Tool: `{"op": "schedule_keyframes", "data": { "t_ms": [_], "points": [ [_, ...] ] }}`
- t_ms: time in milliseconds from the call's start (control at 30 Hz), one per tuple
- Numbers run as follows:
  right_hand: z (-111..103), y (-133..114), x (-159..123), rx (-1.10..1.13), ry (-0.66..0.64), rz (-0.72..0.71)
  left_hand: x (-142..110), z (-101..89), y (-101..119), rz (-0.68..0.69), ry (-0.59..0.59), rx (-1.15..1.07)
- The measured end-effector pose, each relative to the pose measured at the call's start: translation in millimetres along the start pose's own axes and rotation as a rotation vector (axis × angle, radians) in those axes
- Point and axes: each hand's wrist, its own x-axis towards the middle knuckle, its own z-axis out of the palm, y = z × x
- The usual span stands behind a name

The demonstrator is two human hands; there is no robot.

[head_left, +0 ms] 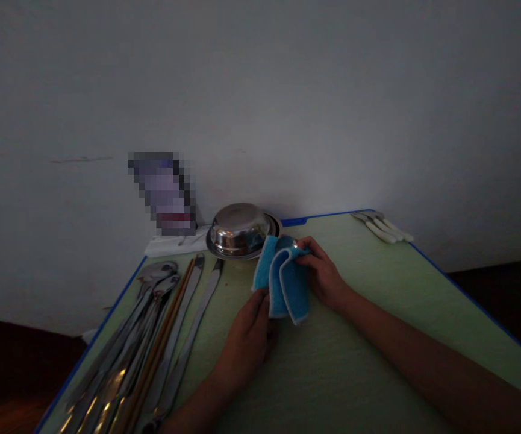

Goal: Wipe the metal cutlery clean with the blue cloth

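Note:
A folded blue cloth (282,277) with a white edge is held above the green table (377,313). My right hand (323,274) is closed on the cloth's upper right part, and something shiny shows at its fingertips inside the cloth. My left hand (249,334) grips the cloth's lower left side with curled fingers. What lies inside the cloth I cannot make out.
An upturned steel bowl (240,229) on a plate stands behind the cloth by the wall. Several long metal utensils and chopsticks (152,337) lie in a row at the left. White-handled cutlery (382,228) lies at the far right corner. A white napkin (174,244) lies by a blurred object.

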Motion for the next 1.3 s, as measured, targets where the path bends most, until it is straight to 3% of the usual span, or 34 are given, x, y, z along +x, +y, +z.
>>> {"op": "schedule_keyframes", "data": {
  "t_ms": [167, 367, 500, 700, 933, 1167, 1300],
  "points": [
    [-2.1, -0.4, 3.3, 0.136, 0.084, 0.128, -1.5, 3.0, -1.0, -0.02, -0.139, -0.012],
    [-4.1, 3.7, 0.6, -0.145, 0.126, 0.106, -0.5, 2.4, -4.3, 0.067, -0.187, 0.112],
    [-3.7, 6.7, 1.2, -0.164, 0.159, 0.072, 0.4, 1.9, -5.1, 0.081, -0.186, 0.163],
    [-2.0, 3.8, 2.6, -0.1, 0.164, 0.111, 0.2, 2.5, -4.9, 0.112, -0.185, 0.256],
    [-5.0, 0.0, 5.9, 0.103, 0.154, 0.319, -1.0, 1.9, -2.6, 0.142, -0.236, 0.302],
    [-4.5, 2.9, 4.4, 0.011, 0.21, 0.192, -2.4, 1.6, -1.7, 0.167, -0.256, 0.343],
    [-3.7, 1.1, 4.3, 0.025, 0.189, 0.232, -2.5, 2.0, -2.7, 0.177, -0.257, 0.351]
  ]
}}
